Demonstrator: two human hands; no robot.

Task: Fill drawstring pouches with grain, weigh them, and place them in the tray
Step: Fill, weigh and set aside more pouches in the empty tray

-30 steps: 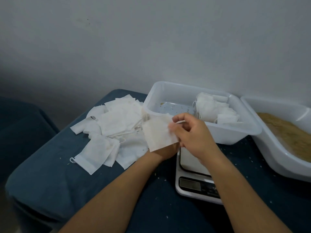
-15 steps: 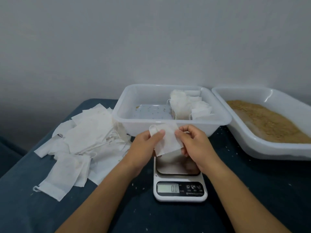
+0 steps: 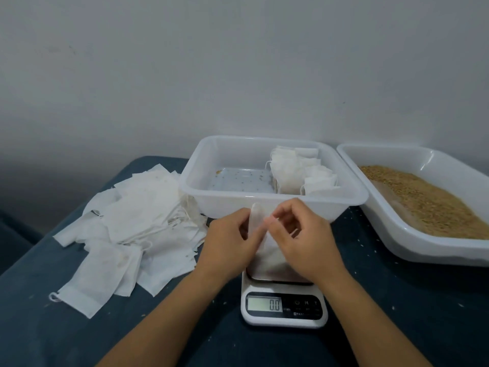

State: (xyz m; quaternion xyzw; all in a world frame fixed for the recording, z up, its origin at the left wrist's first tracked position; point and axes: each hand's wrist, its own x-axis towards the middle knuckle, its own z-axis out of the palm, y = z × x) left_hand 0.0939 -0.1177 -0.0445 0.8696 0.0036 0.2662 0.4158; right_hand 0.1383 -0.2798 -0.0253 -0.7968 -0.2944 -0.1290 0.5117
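Note:
An empty white pouch [image 3: 264, 247] hangs between my hands just above the scale [image 3: 284, 308], whose display reads 0.0. My left hand [image 3: 230, 242] pinches its left side near the top edge. My right hand [image 3: 301, 239] has its fingers curled at the pouch's right side, pinching the fabric. Behind them stands the clear tray [image 3: 270, 202] with several filled pouches [image 3: 301, 173] in its right half. A white tub of brown grain [image 3: 423, 202] sits to the right.
A loose pile of empty pouches [image 3: 127, 229] lies on the dark blue table surface [image 3: 53, 327] to the left. Stray grains dot the surface around the scale. A grey wall rises right behind the trays.
The view swung right, bringing the scale and grain tub into the centre. Both hands brought the pouch from the pile's edge to above the scale, and it now hangs narrower between them.

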